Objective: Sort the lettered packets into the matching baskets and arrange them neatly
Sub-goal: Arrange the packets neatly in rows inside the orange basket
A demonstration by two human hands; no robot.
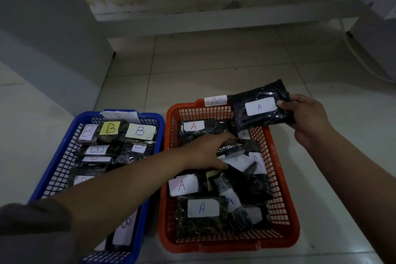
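Head view: both hands work the orange A basket [276,152] on the tiled floor [214,66].
Left hand [205,152] curls round a dark packet [233,147] inside, likely straightening it; farther out, right hand [308,120] pinches an A-labelled packet [259,106] above the far rim, probably awaiting a slot; B packets sit in the blue basket [64,135].

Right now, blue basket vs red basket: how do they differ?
The blue basket sits left, holds B-labelled packets, mostly in rows; no hand in it. The red basket sits right, holds A-labelled packets, more jumbled; the left hand reaches into it and the right hand holds an A packet above its far corner. Both are mesh-sided, with paper letter tags.
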